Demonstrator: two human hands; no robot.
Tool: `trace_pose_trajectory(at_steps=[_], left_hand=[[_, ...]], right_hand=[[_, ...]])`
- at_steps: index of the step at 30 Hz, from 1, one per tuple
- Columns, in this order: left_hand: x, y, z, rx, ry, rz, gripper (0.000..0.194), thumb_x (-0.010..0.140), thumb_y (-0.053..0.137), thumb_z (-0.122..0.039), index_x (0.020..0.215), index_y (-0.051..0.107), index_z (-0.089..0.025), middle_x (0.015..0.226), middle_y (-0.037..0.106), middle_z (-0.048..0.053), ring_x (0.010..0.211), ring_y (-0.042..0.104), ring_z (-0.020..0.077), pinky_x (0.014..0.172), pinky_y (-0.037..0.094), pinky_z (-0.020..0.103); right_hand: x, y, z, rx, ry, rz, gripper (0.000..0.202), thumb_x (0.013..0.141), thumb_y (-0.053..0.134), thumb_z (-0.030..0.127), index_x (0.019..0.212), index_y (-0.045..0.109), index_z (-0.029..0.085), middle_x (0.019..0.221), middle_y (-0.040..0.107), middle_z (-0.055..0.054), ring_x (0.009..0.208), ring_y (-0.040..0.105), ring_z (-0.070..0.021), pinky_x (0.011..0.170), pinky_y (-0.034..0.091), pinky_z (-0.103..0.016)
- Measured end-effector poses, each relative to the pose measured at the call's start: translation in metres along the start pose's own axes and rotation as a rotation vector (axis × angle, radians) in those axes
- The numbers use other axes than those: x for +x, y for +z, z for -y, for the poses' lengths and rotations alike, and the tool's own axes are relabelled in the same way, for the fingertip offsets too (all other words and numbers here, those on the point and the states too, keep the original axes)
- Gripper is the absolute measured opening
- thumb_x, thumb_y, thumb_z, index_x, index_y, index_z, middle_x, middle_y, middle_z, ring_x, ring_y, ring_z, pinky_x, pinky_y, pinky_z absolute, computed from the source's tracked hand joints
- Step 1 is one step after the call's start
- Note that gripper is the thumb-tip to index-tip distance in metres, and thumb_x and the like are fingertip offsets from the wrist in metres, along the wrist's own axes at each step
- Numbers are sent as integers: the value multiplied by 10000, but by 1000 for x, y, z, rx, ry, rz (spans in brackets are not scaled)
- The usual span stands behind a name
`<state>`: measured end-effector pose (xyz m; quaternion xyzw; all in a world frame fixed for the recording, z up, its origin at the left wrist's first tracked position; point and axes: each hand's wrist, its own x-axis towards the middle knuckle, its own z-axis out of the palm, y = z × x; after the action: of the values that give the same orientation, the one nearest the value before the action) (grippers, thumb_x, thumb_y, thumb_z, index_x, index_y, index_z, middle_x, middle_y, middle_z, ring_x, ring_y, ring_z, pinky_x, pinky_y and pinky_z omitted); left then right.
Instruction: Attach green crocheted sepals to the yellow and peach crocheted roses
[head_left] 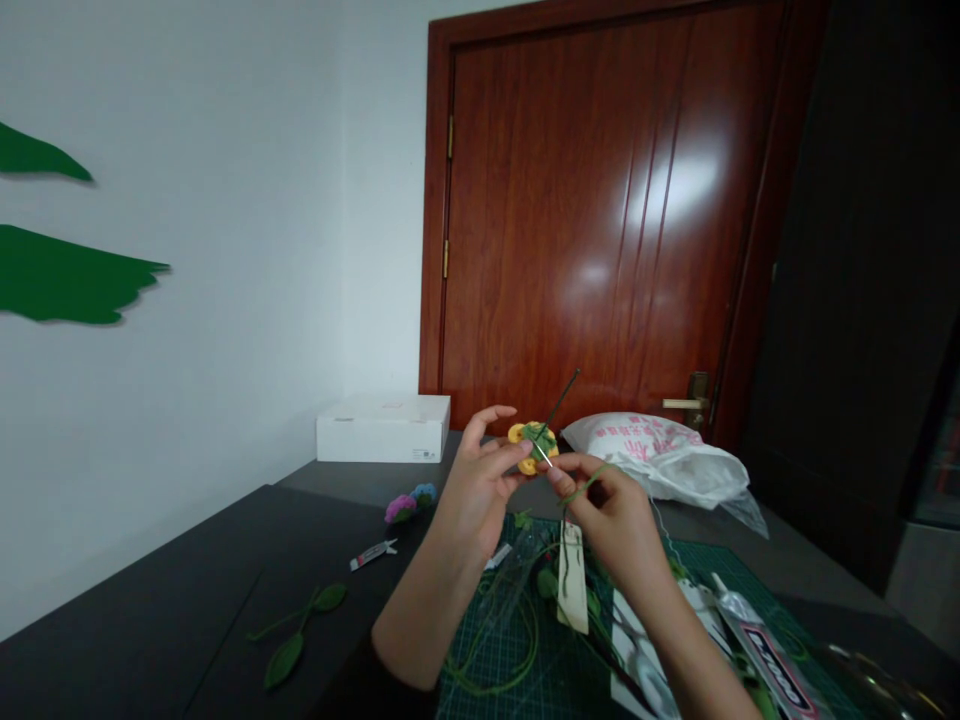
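Observation:
My left hand [480,485] pinches a yellow crocheted flower [529,466] with a green back, held up above the table. A thin dark stem [561,396] sticks up from the flower, slanting right. My right hand [611,505] grips a slim silvery tool [543,454], a needle or crochet hook; its tip meets the green part, and which kind it is I cannot tell. Green yarn [585,488] loops over the right fingers. Below the hands, a pale card [572,585] with dark thread lies among green yarn strands [534,650].
On the dark table, leaf pieces [285,660], a small tube [373,555], and pink and blue crocheted flowers [401,508] lie left. A white box [382,430] and a white bag [652,450] stand behind. A large glue tube [769,650] rests on the green cutting mat [551,690].

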<state>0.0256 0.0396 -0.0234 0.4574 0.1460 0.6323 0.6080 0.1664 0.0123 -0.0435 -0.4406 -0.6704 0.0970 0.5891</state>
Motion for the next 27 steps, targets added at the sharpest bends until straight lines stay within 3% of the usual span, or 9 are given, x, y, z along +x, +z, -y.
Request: trace_pose_trajectory(at_steps=[4, 8, 12, 17, 27], left_hand=[[1, -3, -7, 107, -1, 152, 221, 772, 692, -120, 990, 668, -147, 988, 711, 103, 851, 683, 199, 717, 540, 304], [1, -2, -16, 211, -12, 194, 180, 777, 688, -142, 954, 699, -115, 943, 724, 110, 776, 697, 189, 722, 568, 323], [-3, 2, -20, 310, -2, 165, 196, 773, 712, -179, 956, 701, -111, 922, 741, 104, 761, 708, 183, 742, 569, 319], [-2, 2, -17, 404, 108, 74, 185, 762, 734, -196, 927, 711, -117, 894, 750, 88, 740, 688, 146, 687, 547, 250], [-1, 1, -17, 326, 123, 24, 181, 779, 719, -226, 920, 676, -121, 882, 729, 87, 793, 692, 178, 704, 585, 295]], right_hand=[[3, -9, 0, 56, 11, 74, 253, 886, 599, 406, 878, 733, 192, 742, 703, -29, 606, 574, -170, 556, 399, -270], [6, -18, -1, 102, 27, 123, 253, 884, 596, 413, 888, 723, 194, 780, 714, -52, 720, 632, -210, 642, 450, -305], [7, -25, -2, 86, 19, 154, 244, 892, 584, 399, 886, 721, 197, 814, 726, -61, 736, 640, -212, 663, 454, -318], [8, -28, 2, 28, -49, 165, 227, 893, 578, 368, 882, 730, 199, 854, 725, -65, 673, 592, -186, 617, 418, -308], [6, -28, 4, 21, -54, 183, 239, 891, 569, 366, 896, 733, 192, 793, 669, -56, 721, 605, -206, 644, 421, -318]])
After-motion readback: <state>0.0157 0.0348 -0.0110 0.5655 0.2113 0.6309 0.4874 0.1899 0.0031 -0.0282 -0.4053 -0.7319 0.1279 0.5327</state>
